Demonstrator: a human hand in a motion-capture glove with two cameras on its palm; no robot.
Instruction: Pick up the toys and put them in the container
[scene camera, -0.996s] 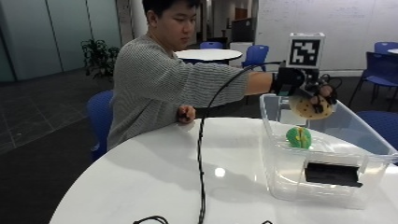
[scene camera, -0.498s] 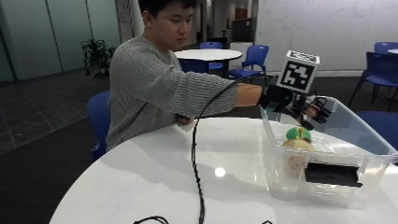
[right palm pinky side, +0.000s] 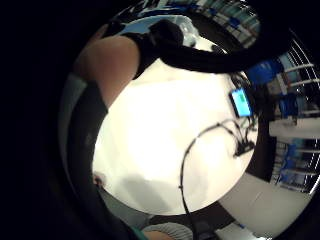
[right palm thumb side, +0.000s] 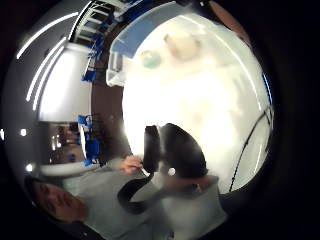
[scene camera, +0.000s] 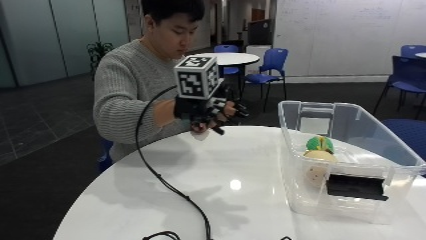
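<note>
At centre frame in the outside view, the gloved right hand (scene camera: 216, 114) is being held above the white table (scene camera: 200, 190), fingers relaxed, nothing grasped. At right, two toys (scene camera: 318, 150) are lying inside the clear container (scene camera: 346, 195).

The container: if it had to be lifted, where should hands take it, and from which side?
By the flared top rim of the container, one hand on each long side, coming down from above. The rim juts out past the walls, which look smooth and taper inward towards the base. The beige toy and green toy lie inside, so keep it level.
</note>
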